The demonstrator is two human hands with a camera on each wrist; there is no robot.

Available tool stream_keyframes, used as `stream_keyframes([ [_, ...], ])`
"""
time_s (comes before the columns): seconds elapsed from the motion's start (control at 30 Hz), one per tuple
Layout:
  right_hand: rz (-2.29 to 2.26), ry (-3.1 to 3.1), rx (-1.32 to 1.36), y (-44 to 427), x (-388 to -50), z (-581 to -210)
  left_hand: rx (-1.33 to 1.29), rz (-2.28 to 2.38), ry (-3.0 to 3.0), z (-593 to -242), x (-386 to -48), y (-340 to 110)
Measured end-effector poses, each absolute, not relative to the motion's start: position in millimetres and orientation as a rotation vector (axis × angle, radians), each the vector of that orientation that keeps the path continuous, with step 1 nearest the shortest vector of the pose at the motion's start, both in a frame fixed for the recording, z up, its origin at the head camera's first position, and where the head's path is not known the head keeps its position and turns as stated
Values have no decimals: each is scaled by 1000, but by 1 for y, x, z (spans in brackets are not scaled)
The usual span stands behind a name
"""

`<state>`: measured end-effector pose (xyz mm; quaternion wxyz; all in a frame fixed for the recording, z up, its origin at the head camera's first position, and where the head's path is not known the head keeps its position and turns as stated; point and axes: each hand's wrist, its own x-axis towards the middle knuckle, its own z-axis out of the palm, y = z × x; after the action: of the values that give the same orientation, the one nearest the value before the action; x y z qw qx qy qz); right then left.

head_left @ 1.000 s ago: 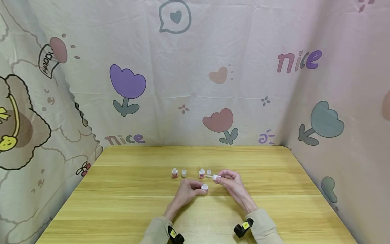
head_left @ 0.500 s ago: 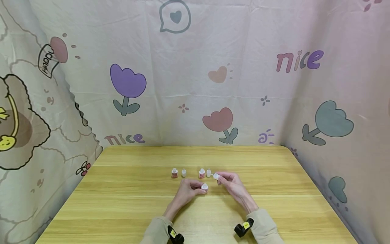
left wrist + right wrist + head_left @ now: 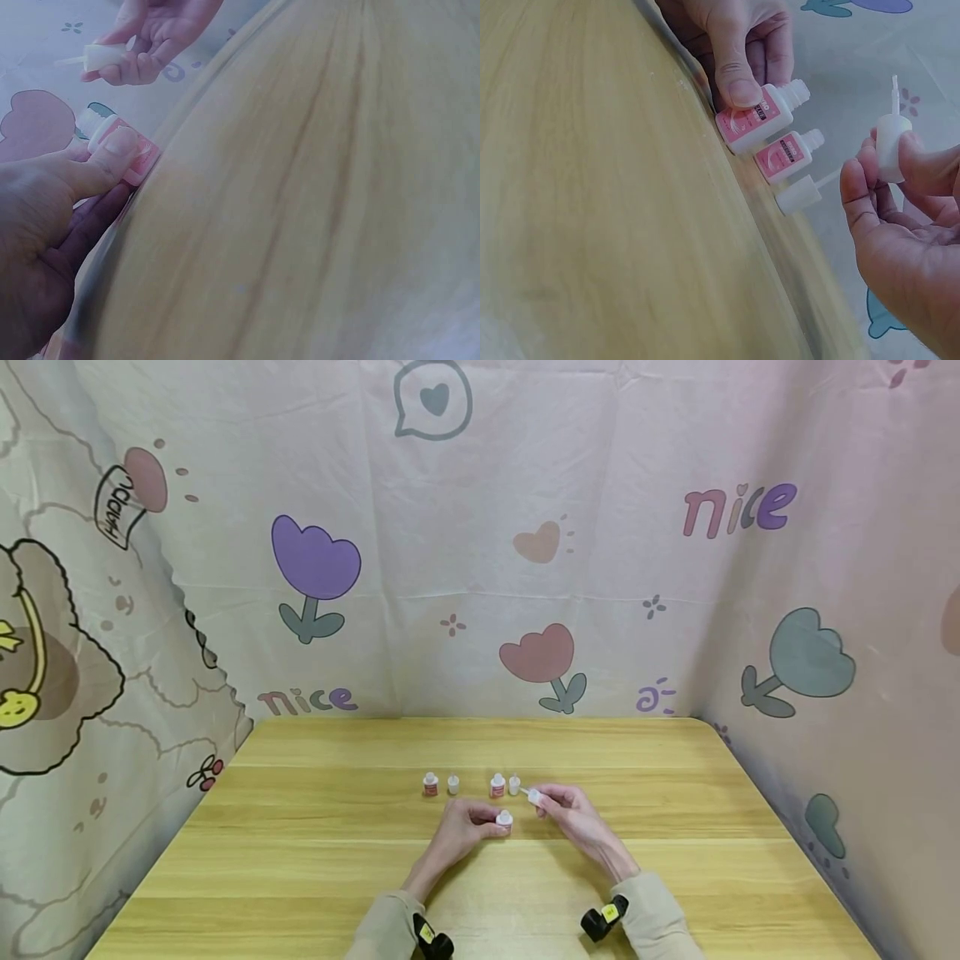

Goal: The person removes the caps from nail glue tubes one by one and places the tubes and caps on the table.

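Observation:
My left hand [image 3: 463, 831] grips a small white glue bottle [image 3: 759, 120] with a pink label, standing upright on the table with its neck uncapped. In the left wrist view the thumb lies across the label of that bottle [image 3: 139, 166]. My right hand [image 3: 573, 818] pinches a white brush cap [image 3: 890, 146] between thumb and fingers, to the right of the bottle and apart from it. The thin brush on the cap [image 3: 534, 797] points left in the head view. Behind the hands stand a second bottle [image 3: 497, 787] and another brush cap [image 3: 514, 786], its brush upward.
Farther left on the wooden table [image 3: 315, 860] stand a third uncapped bottle [image 3: 431, 785] and a brush cap [image 3: 453, 786] with its brush upward. A printed cloth [image 3: 450, 527] hangs behind the table and along both sides.
My right hand has drawn the brush cap slightly to the right and tilted it. The left hand and its bottle have stayed in place.

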<state>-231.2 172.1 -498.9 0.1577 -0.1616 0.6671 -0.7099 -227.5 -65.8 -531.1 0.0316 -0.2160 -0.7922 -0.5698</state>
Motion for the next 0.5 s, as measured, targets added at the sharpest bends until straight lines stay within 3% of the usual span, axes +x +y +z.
stream_keyframes([
  [0.5, -2068, 1889, -551, 189, -234, -505, -653, -1725, -2426, -534, -226, -63],
])
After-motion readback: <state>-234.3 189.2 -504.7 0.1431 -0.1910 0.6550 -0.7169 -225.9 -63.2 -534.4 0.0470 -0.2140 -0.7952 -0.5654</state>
